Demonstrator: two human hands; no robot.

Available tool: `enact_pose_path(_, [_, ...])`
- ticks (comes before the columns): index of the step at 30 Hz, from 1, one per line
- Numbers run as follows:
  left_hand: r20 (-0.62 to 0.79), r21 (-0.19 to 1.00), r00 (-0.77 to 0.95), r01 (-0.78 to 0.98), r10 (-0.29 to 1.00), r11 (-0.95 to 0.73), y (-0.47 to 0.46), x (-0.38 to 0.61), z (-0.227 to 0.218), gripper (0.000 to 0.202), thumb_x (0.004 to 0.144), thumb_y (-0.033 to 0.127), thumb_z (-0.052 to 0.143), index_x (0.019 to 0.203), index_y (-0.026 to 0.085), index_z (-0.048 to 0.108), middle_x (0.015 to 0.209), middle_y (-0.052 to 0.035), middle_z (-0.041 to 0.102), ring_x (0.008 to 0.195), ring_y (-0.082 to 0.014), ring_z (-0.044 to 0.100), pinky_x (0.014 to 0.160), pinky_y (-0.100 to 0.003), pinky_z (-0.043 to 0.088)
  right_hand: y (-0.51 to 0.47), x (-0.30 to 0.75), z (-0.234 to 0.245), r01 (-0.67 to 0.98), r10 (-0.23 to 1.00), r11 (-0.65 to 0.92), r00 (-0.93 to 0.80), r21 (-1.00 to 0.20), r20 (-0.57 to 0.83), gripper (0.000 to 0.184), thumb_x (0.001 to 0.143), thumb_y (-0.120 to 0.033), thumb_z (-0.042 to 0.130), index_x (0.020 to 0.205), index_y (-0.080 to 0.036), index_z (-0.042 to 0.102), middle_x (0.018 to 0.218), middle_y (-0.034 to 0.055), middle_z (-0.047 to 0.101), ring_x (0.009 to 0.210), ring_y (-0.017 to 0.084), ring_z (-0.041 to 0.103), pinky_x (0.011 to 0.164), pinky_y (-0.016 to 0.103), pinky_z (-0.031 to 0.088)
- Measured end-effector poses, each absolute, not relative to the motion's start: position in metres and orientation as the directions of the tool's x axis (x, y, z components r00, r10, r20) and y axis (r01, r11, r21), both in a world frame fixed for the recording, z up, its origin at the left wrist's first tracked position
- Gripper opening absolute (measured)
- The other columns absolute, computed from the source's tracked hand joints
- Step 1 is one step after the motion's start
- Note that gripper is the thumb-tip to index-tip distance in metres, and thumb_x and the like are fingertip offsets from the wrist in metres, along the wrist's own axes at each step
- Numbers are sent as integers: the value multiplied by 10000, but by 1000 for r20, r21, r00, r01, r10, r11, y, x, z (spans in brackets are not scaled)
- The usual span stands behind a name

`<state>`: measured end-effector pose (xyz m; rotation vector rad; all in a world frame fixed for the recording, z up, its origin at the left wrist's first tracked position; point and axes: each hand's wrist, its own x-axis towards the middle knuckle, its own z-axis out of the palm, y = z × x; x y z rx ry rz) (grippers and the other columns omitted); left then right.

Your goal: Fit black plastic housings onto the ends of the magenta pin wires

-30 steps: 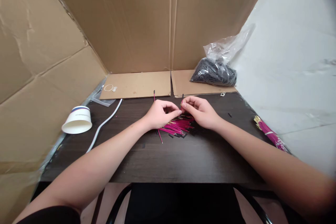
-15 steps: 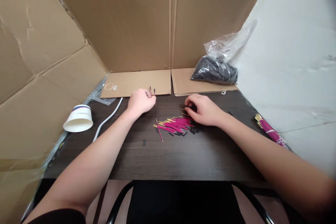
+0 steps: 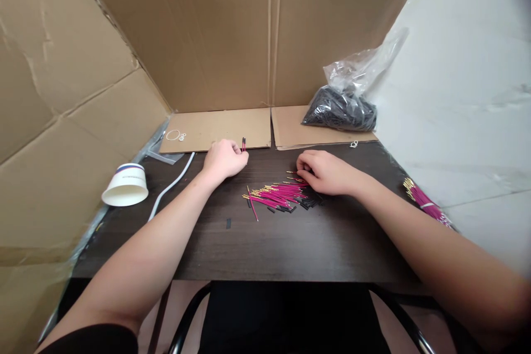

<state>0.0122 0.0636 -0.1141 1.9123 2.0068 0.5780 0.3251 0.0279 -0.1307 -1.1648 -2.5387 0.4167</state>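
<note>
A loose pile of short pink wires point(image 3: 277, 197) with gold tips and small black sleeves lies in the middle of the dark table point(image 3: 269, 243). My left hand point(image 3: 224, 159) rests closed at the table's far side, gripping pink wires with black sleeved ends point(image 3: 243, 145) that stick up past its fingers. My right hand point(image 3: 326, 172) lies curled at the pile's right end, its fingertips pinched down among the wires and black sleeves; what they hold is hidden.
A clear bag of black sleeves point(image 3: 342, 110) sits back right on a cardboard flap. A bound bundle of pink wires point(image 3: 425, 206) lies at the right edge. A tipped paper cup point(image 3: 125, 185), a white cable point(image 3: 170, 188) and small rings point(image 3: 174, 135) lie left. Cardboard walls enclose the table.
My hands parted from above the pile. The left hand carried wires back and left to the cardboard's edge. The right hand dropped to the pile's right end.
</note>
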Motion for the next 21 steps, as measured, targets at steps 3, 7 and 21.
enact_pose_path(3, [70, 497, -40, 868, 997, 0, 63, 12, -115, 119, 740, 260, 788, 655, 227, 711, 689, -91, 724, 733, -273, 653, 749, -415, 516, 27, 324, -132, 670, 767, 626, -620, -399, 162, 148, 990, -131, 649, 876, -211, 598, 910, 64, 696, 775, 204, 594, 755, 348, 440])
enact_pose_path(7, [88, 507, -29, 862, 996, -20, 64, 12, -116, 133, 739, 267, 777, 634, 225, 708, 664, -89, 712, 687, -250, 620, 720, -403, 495, 26, 323, -132, 683, 769, 625, -622, -378, 147, 184, 996, -108, 637, 868, -222, 571, 922, 82, 688, 819, 233, 614, 764, 360, 449])
enact_pose_path(21, [94, 493, -35, 870, 995, -16, 58, 20, -114, 149, 793, 288, 763, 678, 222, 694, 699, -89, 706, 690, -248, 592, 738, -420, 454, 28, 315, -136, 589, 807, 590, -455, -552, 377, 55, 1044, -187, 570, 1060, -223, 608, 965, 75, 733, 819, 225, 645, 780, 372, 487])
